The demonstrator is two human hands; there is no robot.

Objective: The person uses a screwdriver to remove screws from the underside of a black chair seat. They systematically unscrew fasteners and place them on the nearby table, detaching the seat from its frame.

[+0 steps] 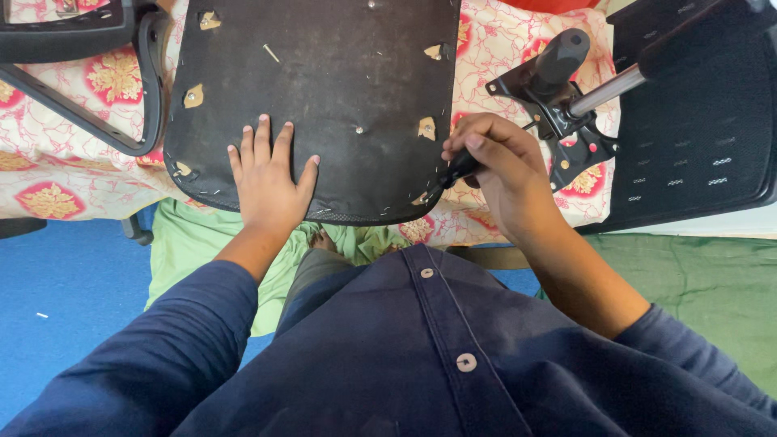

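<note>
Left hand [269, 180] lies flat, fingers spread, pinning the black seat base [324, 89] on the floral-cloth counter [48, 174]; right hand [498, 166] has fingers wrapped around a black tool handle [458, 169], tip at the base's right edge by the staples. Risk we see: tip could slip toward our left hand; chair mechanism [558, 113] sits just beside it.

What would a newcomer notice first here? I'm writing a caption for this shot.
The big dark upturned chair seat panel on the floral cloth, top centre, with the left hand flat on its near edge. Right of it, the right hand grips a black-handled tool at the panel's rim.
</note>
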